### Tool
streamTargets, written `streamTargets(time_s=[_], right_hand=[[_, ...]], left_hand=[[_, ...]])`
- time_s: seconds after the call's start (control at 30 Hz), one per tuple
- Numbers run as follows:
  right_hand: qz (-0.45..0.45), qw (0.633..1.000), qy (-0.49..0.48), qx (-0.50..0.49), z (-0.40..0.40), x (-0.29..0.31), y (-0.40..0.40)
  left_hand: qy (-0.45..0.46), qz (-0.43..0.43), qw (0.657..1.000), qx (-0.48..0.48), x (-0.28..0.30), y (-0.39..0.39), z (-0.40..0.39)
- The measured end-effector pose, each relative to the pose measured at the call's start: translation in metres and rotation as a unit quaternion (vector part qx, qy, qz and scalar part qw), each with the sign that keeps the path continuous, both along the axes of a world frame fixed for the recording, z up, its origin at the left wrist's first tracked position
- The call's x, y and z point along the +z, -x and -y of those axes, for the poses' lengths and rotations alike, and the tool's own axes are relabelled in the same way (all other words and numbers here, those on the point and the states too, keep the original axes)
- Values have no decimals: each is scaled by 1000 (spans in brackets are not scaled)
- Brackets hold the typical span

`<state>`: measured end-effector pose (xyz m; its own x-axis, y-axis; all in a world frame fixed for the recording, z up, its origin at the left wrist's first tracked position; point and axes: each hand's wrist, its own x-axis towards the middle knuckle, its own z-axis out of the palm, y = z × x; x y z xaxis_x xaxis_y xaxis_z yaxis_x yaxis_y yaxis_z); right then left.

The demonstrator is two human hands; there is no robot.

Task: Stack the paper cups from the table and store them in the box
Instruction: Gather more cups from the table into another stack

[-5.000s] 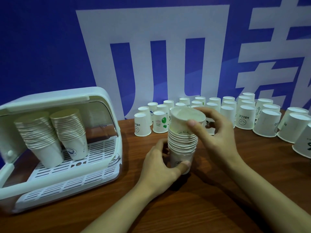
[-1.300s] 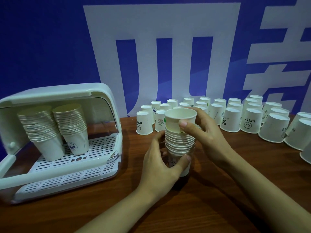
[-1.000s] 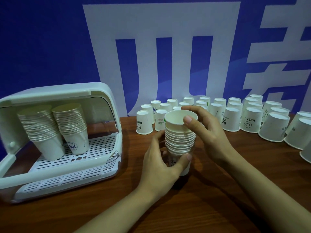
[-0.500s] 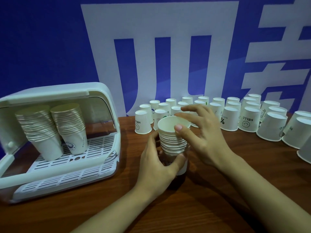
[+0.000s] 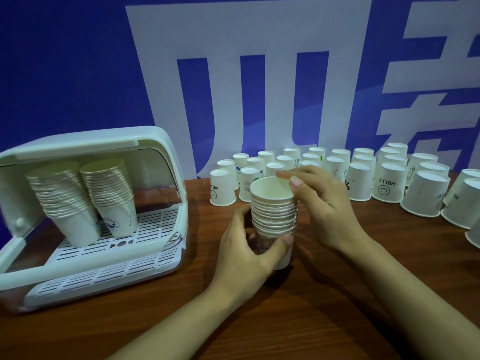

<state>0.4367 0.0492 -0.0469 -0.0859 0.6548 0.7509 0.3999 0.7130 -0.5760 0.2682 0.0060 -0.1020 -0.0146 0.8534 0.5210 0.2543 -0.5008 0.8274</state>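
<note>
A stack of white paper cups (image 5: 274, 213) stands upright on the wooden table (image 5: 324, 315), just right of the box. My left hand (image 5: 246, 253) is wrapped around its lowest cup. My right hand (image 5: 328, 203) hovers at the top, fingers spread, with thumb and index fingertip touching the top cup's rim. The white plastic box (image 5: 168, 152) stands open at the left. On its slotted rack lean two tall cup stacks, one on the left (image 5: 62, 198) and one on the right (image 5: 111, 190).
Several single cups (image 5: 361, 183) stand upside down in rows along the back of the table, from centre to the right edge; the nearest one (image 5: 222, 188) is just behind the stack. A blue and white wall backs the table.
The top cup has sunk deeper into the stack. My right hand's fingers have loosened and spread over the rim. My left hand stays on the base.
</note>
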Motion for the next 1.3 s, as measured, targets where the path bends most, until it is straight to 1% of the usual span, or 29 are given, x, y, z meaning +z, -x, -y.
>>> streamTargets(time_s=[0.17, 0.2, 0.23, 0.3, 0.4, 0.47, 0.63, 0.7, 0.87, 0.93, 1.07, 1.17, 1.3], right_hand=[[40, 999, 3, -1, -1, -2, 3], [21, 999, 20, 15, -1, -2, 4], [-21, 997, 52, 48, -1, -3, 5], [-115, 980, 120, 111, 0, -7, 11], [-189, 962, 146, 136, 1, -16, 17], [-214, 953, 155, 148, 1, -16, 17], [-209, 951, 164, 157, -2, -16, 17], [-199, 953, 164, 157, -3, -20, 18], [-215, 945, 184, 165, -1, -27, 22], [-199, 945, 201, 167, -1, -31, 23], [-180, 932, 224, 219, 6, -39, 26], [-168, 935, 199, 241, 12, -37, 31], [-155, 946, 172, 226, 14, -29, 32]], left_hand=[[14, -4, 1000, -8, 0, 1, 0], [15, -4, 1000, -9, 0, 1, -1], [14, -4, 1000, -7, 0, 1, -1], [13, 6, 1000, 2, -1, 1, -2], [13, 17, 1000, 6, 0, 2, -3], [14, 31, 999, -1, 1, 3, -1], [28, 68, 997, -23, 1, 2, 0], [29, 73, 997, -22, 1, 3, 0], [48, 85, 995, -15, 2, 4, 3], [61, 97, 993, -6, 3, 7, 8], [77, 105, 991, 6, 10, 17, 17], [68, 84, 994, 26, 13, 23, 25], [40, 9, 997, 65, 7, 31, 34]])
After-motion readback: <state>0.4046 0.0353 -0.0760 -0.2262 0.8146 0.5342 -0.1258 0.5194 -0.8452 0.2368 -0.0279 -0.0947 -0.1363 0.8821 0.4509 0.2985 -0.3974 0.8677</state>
